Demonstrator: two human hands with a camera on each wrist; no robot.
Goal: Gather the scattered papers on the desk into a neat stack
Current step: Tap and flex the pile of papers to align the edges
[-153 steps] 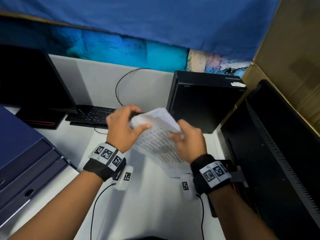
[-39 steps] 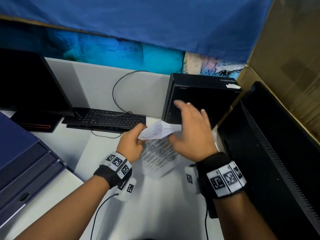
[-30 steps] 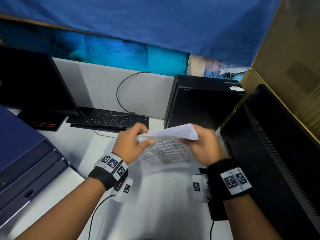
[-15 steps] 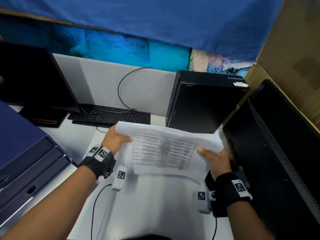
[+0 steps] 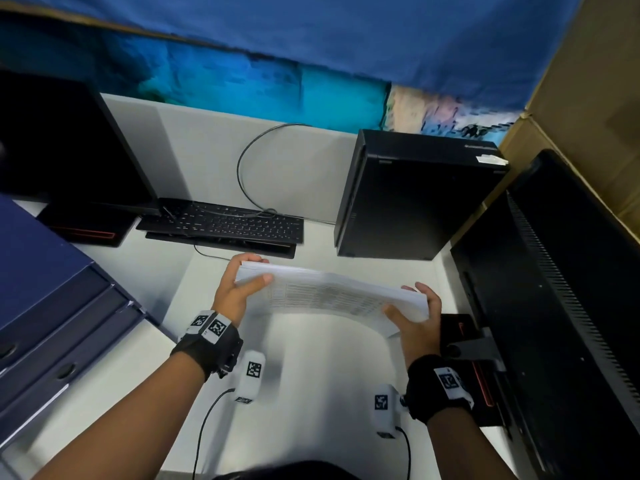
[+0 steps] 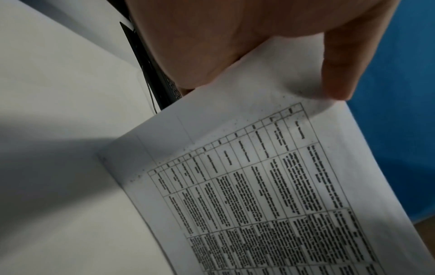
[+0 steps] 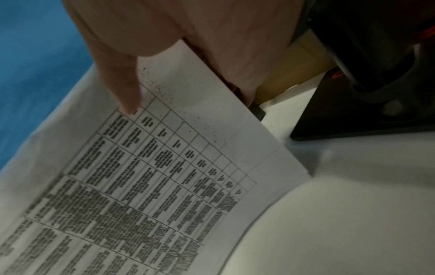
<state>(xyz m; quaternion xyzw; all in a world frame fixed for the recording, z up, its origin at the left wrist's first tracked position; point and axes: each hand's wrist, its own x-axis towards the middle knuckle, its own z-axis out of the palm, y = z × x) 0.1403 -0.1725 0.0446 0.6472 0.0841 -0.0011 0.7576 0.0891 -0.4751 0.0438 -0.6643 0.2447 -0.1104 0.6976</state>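
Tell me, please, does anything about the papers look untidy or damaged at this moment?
Slightly. The papers, held off the desk between the left hand and right hand, sag in the middle. At the near right corner the sheet edges are stepped, not flush. Dark specks dot the top sheet's margin. No tears are visible.
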